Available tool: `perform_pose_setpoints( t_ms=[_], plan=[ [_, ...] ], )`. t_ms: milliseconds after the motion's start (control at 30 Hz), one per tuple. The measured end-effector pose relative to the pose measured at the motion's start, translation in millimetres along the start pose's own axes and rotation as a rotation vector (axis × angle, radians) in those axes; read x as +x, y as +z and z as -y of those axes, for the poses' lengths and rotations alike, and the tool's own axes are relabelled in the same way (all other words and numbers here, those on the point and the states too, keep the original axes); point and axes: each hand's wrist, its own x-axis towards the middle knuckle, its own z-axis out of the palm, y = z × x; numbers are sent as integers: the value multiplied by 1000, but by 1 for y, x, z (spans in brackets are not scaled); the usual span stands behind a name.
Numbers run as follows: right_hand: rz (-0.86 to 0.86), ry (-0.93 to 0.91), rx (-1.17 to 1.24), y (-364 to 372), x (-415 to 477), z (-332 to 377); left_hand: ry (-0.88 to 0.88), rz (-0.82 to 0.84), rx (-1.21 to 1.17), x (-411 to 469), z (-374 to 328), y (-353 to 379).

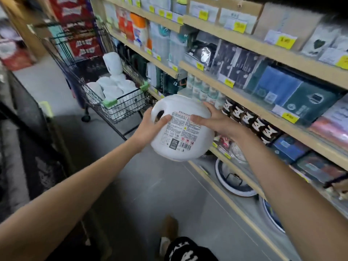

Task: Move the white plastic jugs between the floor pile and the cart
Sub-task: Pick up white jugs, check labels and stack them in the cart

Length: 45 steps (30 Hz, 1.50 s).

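Risk: the jug (pixel 181 129) has no grip through its handle, only palm pressure on its sides; it may slip if either hand eases.
Left hand (pixel 150 125): arm outstretched, fingers spread on the jug's left side.
Right hand (pixel 216 121): clasps the right side.
Jug: in the air, short of the cart's (pixel 113 106) near corner.
Cart: apparently already holds jugs; blurred.

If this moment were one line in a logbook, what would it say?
left hand: holding jug | right hand: holding jug | white jug: in the air, label up | cart: ahead, already loaded with white jugs
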Motion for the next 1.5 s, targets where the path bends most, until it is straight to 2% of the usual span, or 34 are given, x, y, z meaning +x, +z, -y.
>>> perform_pose_setpoints(
  t_ms=[300, 467, 633, 733, 833, 967, 1067, 1233, 1333, 1500],
  plan=[
    [181, 39, 11, 67, 172, 47, -113, -151, -23, 107, 35, -107],
    [331, 52, -38, 114, 248, 78, -103, -296, 22, 144, 49, -163],
    [362, 56, -45, 168, 324, 106, -146, -286, 5, 202, 80, -242],
    [348, 54, -36, 204, 370, 128, -197, -250, 34, 244, 94, -296],
    [284, 46, -43, 236, 415, 150, -217, -147, 75, 291, 104, -350],
    [197, 2, -53, 272, 468, 174, -260, -3, -39, 342, 103, -411],
    [124, -41, -94, 294, 500, 185, -329, 43, -69, 383, 106, -443],
    [-6, -100, -163, 312, 558, 189, -363, 112, -84, 463, 110, -470],
    [-71, -103, -214, 316, 598, 186, -396, 134, -16, 512, 99, -474],
    [-138, -118, -291, 317, 671, 178, -537, 148, -37, 611, 114, -482]
  ],
)
